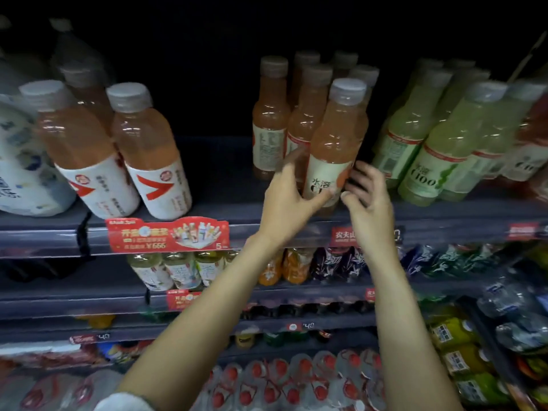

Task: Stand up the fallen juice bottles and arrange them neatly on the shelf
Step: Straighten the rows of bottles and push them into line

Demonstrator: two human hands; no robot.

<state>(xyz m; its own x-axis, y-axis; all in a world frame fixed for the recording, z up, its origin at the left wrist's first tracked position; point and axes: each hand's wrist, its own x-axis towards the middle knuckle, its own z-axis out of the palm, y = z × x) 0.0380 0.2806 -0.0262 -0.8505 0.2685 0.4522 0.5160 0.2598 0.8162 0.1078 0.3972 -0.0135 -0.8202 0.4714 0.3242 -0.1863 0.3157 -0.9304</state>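
Two of our hands meet on one peach-coloured juice bottle (336, 140), which stands upright at the front edge of the top shelf (225, 185), grey cap up. Our left hand (289, 200) wraps its lower label from nine o'clock, thumb across the front, fingers curled round behind. Our right hand (366, 197) sits at the bottle's four o'clock, fingers loosely bent and their tips touching the label's edge; whether they truly grip it we cannot tell. Behind the bottle, toward eleven o'clock, a cluster of matching peach bottles (271, 117) stands upright. At three o'clock, pale green juice bottles (439, 149) stand in rows. Far off at nine o'clock, two orange bottles with red-and-white labels (118, 149) lean in view above a red promotional tag (167, 234).
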